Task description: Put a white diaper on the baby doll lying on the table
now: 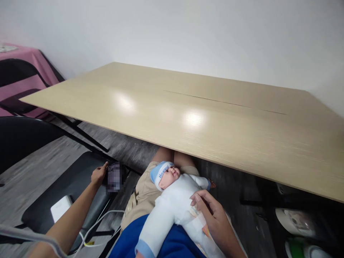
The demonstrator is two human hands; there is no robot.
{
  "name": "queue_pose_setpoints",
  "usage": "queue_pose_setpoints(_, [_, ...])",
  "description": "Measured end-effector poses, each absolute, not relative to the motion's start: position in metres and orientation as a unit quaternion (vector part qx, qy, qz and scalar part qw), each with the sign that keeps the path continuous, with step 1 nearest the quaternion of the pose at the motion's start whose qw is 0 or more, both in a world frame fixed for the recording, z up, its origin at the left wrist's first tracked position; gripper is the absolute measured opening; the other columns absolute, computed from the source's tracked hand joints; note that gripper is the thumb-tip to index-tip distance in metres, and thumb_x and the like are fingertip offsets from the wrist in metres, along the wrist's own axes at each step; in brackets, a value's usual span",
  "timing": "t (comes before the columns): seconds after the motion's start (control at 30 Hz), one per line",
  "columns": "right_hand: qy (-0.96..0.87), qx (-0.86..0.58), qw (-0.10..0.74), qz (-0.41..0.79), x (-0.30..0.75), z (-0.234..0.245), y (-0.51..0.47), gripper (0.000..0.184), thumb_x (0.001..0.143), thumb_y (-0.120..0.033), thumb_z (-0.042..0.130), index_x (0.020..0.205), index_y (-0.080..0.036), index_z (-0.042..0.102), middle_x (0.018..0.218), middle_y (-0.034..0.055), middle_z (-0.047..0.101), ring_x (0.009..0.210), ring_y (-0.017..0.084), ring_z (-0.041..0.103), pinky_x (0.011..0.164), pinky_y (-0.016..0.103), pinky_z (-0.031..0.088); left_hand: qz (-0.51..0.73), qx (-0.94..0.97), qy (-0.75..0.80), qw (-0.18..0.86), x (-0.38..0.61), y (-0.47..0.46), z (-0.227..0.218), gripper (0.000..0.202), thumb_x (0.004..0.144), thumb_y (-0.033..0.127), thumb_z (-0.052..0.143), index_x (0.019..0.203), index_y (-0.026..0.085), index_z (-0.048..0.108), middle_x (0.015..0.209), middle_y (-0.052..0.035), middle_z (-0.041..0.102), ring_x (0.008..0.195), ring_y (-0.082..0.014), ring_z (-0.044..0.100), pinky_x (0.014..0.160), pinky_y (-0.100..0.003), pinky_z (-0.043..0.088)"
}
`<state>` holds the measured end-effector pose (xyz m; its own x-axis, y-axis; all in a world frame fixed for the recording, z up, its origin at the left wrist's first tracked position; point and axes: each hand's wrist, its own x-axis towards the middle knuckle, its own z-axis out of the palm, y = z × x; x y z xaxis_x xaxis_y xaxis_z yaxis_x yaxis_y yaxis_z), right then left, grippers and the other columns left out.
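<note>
While the white-suited doll [181,195] with blue cuffs [145,248] and cap [156,173] lies below the tabletop [161,107], the left hand [99,175] grips a pixelated object [114,177]; the right hand [209,206] curves loosely open.

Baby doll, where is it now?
In the head view's lower middle, the doll lies on the person's lap, near the table, with the right hand over its body.

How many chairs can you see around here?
2: a nearer black chair, below the person's left hand, and a farther black chair by the pink cloth at the far left. More may be hidden or out of view.
</note>
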<state>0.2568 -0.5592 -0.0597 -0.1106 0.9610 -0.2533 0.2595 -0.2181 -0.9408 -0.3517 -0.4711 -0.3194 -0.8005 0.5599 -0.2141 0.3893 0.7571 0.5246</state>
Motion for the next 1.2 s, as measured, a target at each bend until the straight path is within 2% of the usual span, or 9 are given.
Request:
queue_pose_setpoints(0.13, [-0.529,-0.575,0.34,0.523,0.256,-0.06,-0.559,0.055,0.102,-0.076,0.062,0.092,-0.024,0.075,0.09,0.005,0.075,0.088,0.025,0.07,0.08,0.033,0.052,0.222,0.219,0.928,0.202,-0.351,-0.469,-0.323,0.051,0.083,0.07,0.071,0.084,0.019,0.075,0.09,-0.0198,0.078,0.097,-0.0463,0.077,0.082,-0.053,0.06])
queue_pose_setpoints(0.3, [-0.527,-0.575,0.34,0.525,0.256,-0.063,-0.56,0.054,0.103,-0.075,0.062,0.094,-0.024,0.075,0.089,0.0045,0.075,0.086,0.023,0.069,0.077,0.032,0.051,0.257,0.245,0.91,0.216,-0.341,-0.486,-0.323,0.049,0.078,0.069,0.074,0.093,0.022,0.078,0.091,-0.0126,0.081,0.098,-0.0395,0.078,0.088,-0.047,0.06])
queue_pose_setpoints(0.43, [-0.529,-0.575,0.34,0.523,0.257,-0.063,-0.56,0.053,0.104,-0.074,0.061,0.095,-0.023,0.076,0.089,0.0044,0.075,0.085,0.023,0.069,0.074,0.031,0.05,0.292,0.26,0.894,0.218,-0.331,-0.499,-0.322,0.053,0.08,0.067,0.071,0.103,0.021,0.077,0.103,-0.0116,0.082,0.1,-0.0347,0.078,0.091,-0.043,0.06])
queue_pose_setpoints(0.63, [-0.527,-0.573,0.343,0.525,0.256,-0.064,-0.561,0.053,0.104,-0.074,0.062,0.095,-0.023,0.075,0.089,0.0045,0.075,0.085,0.023,0.068,0.074,0.032,0.051,0.323,0.271,0.881,0.214,-0.318,-0.511,-0.324,0.065,0.087,0.074,0.062,0.112,0.016,0.076,0.111,-0.0141,0.082,0.105,-0.0338,0.076,0.097,-0.045,0.061])
queue_pose_setpoints(0.87, [-0.523,-0.579,0.348,0.52,0.255,-0.064,-0.562,0.055,0.103,-0.076,0.062,0.093,-0.024,0.075,0.087,0.0047,0.074,0.082,0.023,0.067,0.074,0.033,0.051,0.318,0.283,0.885,0.189,-0.305,-0.52,-0.329,0.078,0.08,0.075,0.076,0.131,0.015,0.073,0.13,-0.0178,0.079,0.122,-0.037,0.074,0.113,-0.049,0.056])
queue_pose_setpoints(1.2, [-0.52,-0.584,0.343,0.52,0.255,-0.063,-0.562,0.057,0.102,-0.078,0.062,0.095,-0.023,0.077,0.087,0.0049,0.074,0.083,0.023,0.068,0.075,0.033,0.051,0.272,0.268,0.912,0.147,-0.291,-0.513,-0.331,0.085,0.073,0.083,0.08,0.132,0.021,0.072,0.135,-0.0183,0.077,0.134,-0.0447,0.068,0.118,-0.056,0.05])
